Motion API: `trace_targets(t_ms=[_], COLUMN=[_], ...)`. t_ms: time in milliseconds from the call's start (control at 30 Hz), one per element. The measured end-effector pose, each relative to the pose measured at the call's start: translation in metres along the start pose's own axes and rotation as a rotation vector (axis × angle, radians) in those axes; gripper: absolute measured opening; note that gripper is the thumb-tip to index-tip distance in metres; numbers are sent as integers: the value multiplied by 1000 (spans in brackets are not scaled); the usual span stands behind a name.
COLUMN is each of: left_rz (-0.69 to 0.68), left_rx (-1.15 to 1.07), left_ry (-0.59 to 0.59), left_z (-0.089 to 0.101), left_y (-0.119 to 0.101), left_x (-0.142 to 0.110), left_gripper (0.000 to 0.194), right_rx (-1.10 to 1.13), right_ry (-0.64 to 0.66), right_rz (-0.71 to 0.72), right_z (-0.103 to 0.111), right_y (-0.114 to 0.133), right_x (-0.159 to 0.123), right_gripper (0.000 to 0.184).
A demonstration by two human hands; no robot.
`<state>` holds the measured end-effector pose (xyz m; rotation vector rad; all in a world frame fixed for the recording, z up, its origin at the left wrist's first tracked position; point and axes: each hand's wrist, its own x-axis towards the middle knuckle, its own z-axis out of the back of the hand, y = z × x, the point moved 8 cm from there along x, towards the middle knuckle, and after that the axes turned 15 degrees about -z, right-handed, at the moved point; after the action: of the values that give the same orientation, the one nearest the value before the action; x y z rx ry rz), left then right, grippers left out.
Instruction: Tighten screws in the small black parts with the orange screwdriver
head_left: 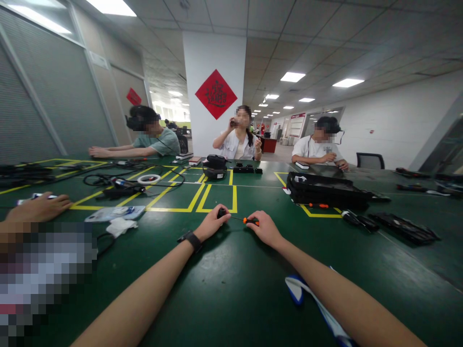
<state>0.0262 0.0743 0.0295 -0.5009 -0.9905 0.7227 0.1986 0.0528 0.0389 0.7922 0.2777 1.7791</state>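
Note:
My right hand [265,227] is closed around the orange and black handle of a screwdriver [249,220]. Its thin shaft points left toward my left hand [213,222]. Between the thumb and fingers of that left hand is a small black part [221,212], whose exact kind I cannot make out. The shaft's tip reaches close to the part; whether they touch is too small to tell. Both hands are just above the green table [217,289], near a yellow taped rectangle. A dark watch band [192,240] circles my left wrist.
Black trays [325,190] and another black part [405,227] lie to the right. A blue and white strap [318,303] is by my right forearm. Cables [119,185], a white tissue [121,226] and a co-worker's hand [43,207] are left. Several people sit around the table.

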Motion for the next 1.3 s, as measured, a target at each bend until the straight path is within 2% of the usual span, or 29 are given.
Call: trace_targets(t_ms=[133,333,467,733,933,1100,1233,1300], left_rz=[-23,-4,17,-22,15,-5,15,19], left_rx=[11,-10,-24,-22,-28,-10,-17,-26], left_ry=[-4,0,-1,-14,-9,-11,-4,-3], left_z=[1,1,1,2,1,2,2,1], left_y=[-4,-3,-4,-9,-2,-6,-5,-4], left_x=[0,0,0,0,-1,0,0,0], left_gripper=[22,24,26,23,25,23,25,25], right_rx=[-12,17,80,36,21,-3,61,85], right_ry=[13,107,74,71,76,130,94,88], right_rz=[-44,2,22,-29,27,65,59,45], right_z=[0,-3,0,-12,-10,-10,-6,-5], right_y=[-4,0,2,-5,-1,5,4,3], right_x=[1,0,-2,1,-2,-3,-2,-2], right_gripper=[22,22,12,9,29,21,11,12])
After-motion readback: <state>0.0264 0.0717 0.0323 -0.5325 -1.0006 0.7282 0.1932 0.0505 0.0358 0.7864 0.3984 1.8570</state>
